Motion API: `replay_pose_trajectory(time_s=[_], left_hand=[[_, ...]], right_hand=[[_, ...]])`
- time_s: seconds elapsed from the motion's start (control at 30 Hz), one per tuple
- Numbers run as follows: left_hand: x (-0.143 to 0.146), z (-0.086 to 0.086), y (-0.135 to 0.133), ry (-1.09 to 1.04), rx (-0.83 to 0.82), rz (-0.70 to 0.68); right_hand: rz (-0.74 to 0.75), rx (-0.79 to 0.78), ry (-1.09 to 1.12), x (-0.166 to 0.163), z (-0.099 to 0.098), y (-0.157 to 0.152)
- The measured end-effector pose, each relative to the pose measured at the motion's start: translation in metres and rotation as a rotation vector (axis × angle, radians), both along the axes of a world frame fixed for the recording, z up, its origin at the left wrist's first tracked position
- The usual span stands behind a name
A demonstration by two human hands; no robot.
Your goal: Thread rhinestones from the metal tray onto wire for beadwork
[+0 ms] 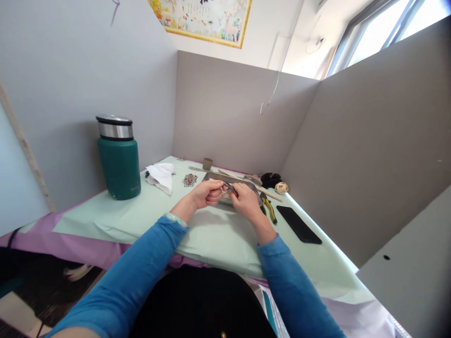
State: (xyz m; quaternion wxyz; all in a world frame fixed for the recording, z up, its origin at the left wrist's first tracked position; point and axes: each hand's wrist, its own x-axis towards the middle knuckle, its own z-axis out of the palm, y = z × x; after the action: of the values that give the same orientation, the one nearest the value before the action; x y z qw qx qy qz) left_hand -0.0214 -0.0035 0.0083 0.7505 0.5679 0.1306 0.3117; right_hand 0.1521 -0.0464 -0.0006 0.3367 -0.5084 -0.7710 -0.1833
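While both forearms in blue sleeves [136, 270] reached in over a black garment [200, 305], the pale green sheet [218, 239] covered the table, with a purple cloth [93, 251] showing below its near edge. The right hand [245, 202] was closed around a slim, dark metal hand tool [230, 187], its tip pointing left at the left hand [205, 193]. The left hand's thumb and fingers were pinched together at that tip; whether a small piece sat between them was too tiny to tell. Just under both hands lay a shallow grey metal tray [225, 206], with small red and pale pieces [224, 193] inside it. To the right lay a flat black phone [299, 224] and, nearer the tray, pliers with yellow-and-green handles [270, 210]. On the left stood a dark green bottle with a silver-and-black lid [120, 162], with a crumpled white tissue [161, 176] to its right. Between tissue and tray lay a loose heap of red and silvery bits [190, 180]. A pale wooden stick [271, 194] slanted beyond the tray, near a small brown cup [207, 163]. Grey partitions [229, 108] rose behind, below a gold-framed picture [211, 21].
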Motion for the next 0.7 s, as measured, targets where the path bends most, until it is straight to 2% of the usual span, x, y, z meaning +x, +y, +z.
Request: replay_pose_trajectory(time_s=[0.27,0.47,0.7], left_hand=[[-0.0006,0.0004,0.0002,-0.016,-0.011,-0.063],[-0.0012,-0.001,0.0012,-0.026,0.014,-0.063],[-0.0033,-0.0001,0.0011,0.003,0.064,-0.091]], right_hand=[[0.073,-0.041,0.055,0.0002,0.0026,-0.0012],[0.073,-0.079,0.09,-0.0006,0.0029,-0.0033],[0.119,-0.191,0.171,-0.0004,0.0053,-0.0065]])
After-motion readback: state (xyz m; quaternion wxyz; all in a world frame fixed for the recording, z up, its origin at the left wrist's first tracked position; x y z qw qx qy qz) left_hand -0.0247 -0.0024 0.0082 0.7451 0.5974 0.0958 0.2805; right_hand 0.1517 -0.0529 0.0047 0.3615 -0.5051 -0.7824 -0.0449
